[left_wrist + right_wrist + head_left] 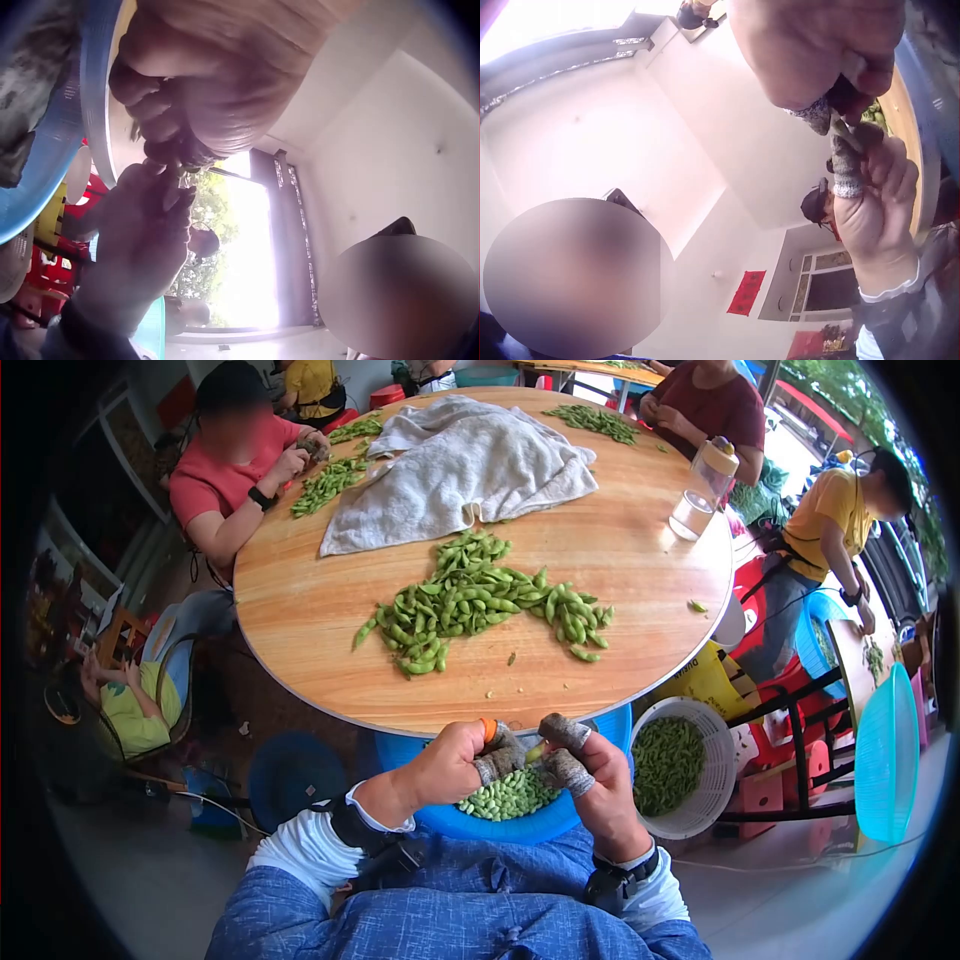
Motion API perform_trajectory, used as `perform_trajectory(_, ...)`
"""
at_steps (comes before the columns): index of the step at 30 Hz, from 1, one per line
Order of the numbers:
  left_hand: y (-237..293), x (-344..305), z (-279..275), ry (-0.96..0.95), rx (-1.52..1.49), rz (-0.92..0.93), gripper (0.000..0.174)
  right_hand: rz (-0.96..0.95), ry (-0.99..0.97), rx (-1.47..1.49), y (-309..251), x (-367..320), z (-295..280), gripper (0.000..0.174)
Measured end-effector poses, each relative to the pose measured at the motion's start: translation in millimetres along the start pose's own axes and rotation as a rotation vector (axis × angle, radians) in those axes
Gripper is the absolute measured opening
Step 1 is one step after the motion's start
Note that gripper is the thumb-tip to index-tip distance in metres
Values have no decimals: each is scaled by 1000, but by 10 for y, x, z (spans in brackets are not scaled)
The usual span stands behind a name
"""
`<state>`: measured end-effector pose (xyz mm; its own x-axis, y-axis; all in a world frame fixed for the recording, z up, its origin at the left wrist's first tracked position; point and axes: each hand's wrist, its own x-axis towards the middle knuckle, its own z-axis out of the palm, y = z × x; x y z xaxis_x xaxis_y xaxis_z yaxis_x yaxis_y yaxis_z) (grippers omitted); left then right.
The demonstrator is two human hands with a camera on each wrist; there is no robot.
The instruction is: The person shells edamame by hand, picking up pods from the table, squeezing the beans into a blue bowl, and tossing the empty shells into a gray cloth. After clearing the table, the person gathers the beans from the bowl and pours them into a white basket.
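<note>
Over a blue basin (440, 822), both hands meet at one green soybean pod (537, 751). My left hand (445, 762) pinches its left end between thumb and finger. My right hand (608, 798) pinches the other end. Grey knitted covers sit on the thumbs and forefingers, and an orange band circles a left finger. Shelled green beans (508, 796) lie in the basin beneath. In the right wrist view the left hand (881, 206) faces the right hand (817, 52), fingertips close together. Backlight darkens both hands in the left wrist view.
A pile of pods (460, 600) lies on the round wooden table (300, 630), before a grey cloth (450, 480). A clear bottle (703, 490) stands at the right. Beside my right arm is a white basket (715, 760) of pods. Other people sit around the table.
</note>
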<state>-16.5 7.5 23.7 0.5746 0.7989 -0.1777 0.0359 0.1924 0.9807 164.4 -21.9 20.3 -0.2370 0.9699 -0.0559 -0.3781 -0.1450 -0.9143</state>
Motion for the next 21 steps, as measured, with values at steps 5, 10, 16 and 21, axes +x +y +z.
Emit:
perform_trajectory(5,21,-30,74,52,115,113,12,97,-106,18,9,-25,-88,22)
perform_trajectory(10,77,-40,77,49,249,99,11,156,-86,52,0,-42,-98,20)
perform_trajectory(16,57,-21,103,44,271,123,11,149,-98,33,47,-42,-147,21)
perform_trajectory(21,-51,-4,102,28,238,101,11,140,-64,36,76,-22,-115,20)
